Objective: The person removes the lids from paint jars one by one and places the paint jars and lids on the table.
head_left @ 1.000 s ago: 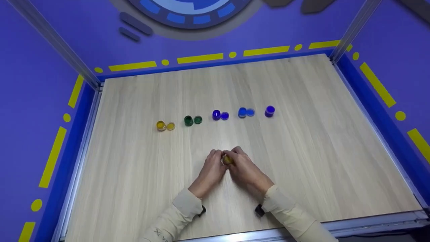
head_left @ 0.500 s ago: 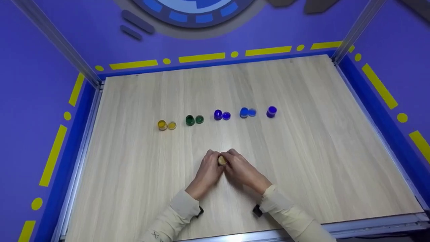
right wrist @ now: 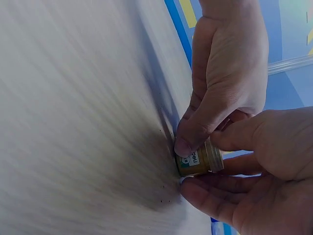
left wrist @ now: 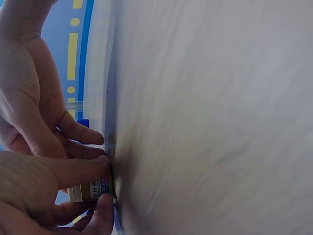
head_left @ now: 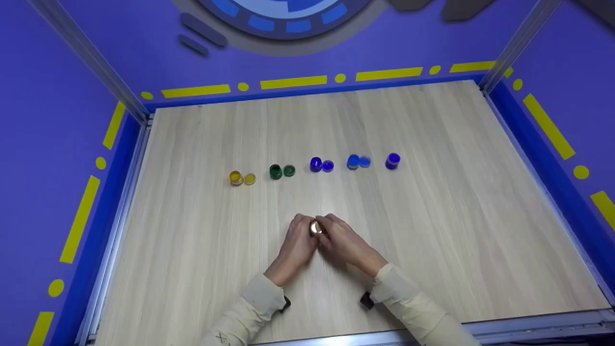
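Note:
Both hands meet around a small golden-yellow paint jar (head_left: 316, 228) near the front middle of the table. My left hand (head_left: 296, 243) grips the jar's body; in the right wrist view its thumb lies over the label of the jar (right wrist: 194, 166). My right hand (head_left: 347, 243) has its thumb and fingers at the clear lid (right wrist: 215, 155). The jar stands on or very close to the tabletop, its top catching a bright glare. In the left wrist view the label of the jar (left wrist: 99, 187) shows between the left thumb and fingers.
Across the wooden table (head_left: 192, 240) runs a row of paint jars: yellow (head_left: 236, 178), green (head_left: 275, 171), violet (head_left: 315, 164) and blue (head_left: 353, 161), each with a lid beside it. A purple jar (head_left: 392, 161) ends the row at right. Blue-purple walls (head_left: 288, 62) enclose three sides.
The hands and the jar have shifted slightly left, and the jar's top has gone from yellow to bright with glare. The row of jars is unchanged; the head view has moved a little.

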`<state>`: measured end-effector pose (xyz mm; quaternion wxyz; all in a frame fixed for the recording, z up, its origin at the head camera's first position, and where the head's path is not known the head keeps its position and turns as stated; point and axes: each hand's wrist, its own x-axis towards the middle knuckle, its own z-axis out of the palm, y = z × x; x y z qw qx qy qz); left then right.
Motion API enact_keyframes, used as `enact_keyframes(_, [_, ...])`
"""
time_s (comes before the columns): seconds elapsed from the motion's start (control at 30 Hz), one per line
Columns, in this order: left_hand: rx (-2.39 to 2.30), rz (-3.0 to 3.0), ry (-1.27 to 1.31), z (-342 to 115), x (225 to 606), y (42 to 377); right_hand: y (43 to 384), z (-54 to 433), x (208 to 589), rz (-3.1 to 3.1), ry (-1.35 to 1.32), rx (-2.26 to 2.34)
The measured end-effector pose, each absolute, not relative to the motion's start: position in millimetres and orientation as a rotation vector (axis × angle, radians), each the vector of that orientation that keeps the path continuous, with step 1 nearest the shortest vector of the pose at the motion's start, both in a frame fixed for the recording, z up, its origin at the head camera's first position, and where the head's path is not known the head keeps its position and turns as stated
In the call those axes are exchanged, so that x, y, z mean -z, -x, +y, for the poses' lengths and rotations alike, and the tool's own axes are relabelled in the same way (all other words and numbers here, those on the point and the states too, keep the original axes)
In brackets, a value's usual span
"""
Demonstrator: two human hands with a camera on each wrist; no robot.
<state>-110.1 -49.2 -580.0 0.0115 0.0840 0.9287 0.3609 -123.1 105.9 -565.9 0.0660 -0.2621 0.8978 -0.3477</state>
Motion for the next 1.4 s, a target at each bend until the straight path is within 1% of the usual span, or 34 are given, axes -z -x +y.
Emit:
enact_keyframes(0.2, [-1.125, 2.913, -0.285, -51.0, 580.8, 111.4, 126.1, 99.8, 565.2, 2.748, 0.702, 1.12])
enact_keyframes(0.33, [-1.123, 2.919, -0.295, -52.2, 583.2, 113.0, 126.7, 96.6, 566.5, 2.853, 0.737, 1.057])
enact_keyframes(0.53, [-1.123, 2.956, -0.334, -54.4, 586.4, 119.0, 130.7, 92.1, 569.5, 3.074, 0.884, 0.828])
enact_keyframes(0.7, [-1.126, 2.949, -0.368, -57.1, 585.2, 122.7, 135.0, 87.2, 567.9, 3.109, 1.026, 0.75])
enact_keyframes(0.87, [-1.092, 2.966, -0.417, -59.0, 584.2, 122.2, 140.7, 89.1, 562.7, 3.057, 1.261, 0.606])
enact_keyframes(1.0, [-1.106, 2.95, -0.408, -58.8, 585.0, 121.6, 147.0, 98.4, 557.7, 2.905, 1.483, 0.513])
enact_keyframes(1.23, [-1.151, 2.925, -0.365, -58.2, 586.9, 123.0, 155.5, 110.8, 557.6, 2.712, 1.674, 0.541])
enact_keyframes(1.33, [-1.142, 2.932, -0.359, -57.5, 586.4, 124.3, 159.0, 114.1, 560.3, 2.679, 1.689, 0.643])
enact_keyframes(1.4, [-1.141, 2.934, -0.349, -56.8, 586.0, 125.4, 160.8, 116.4, 562.6, 2.651, 1.649, 0.762])
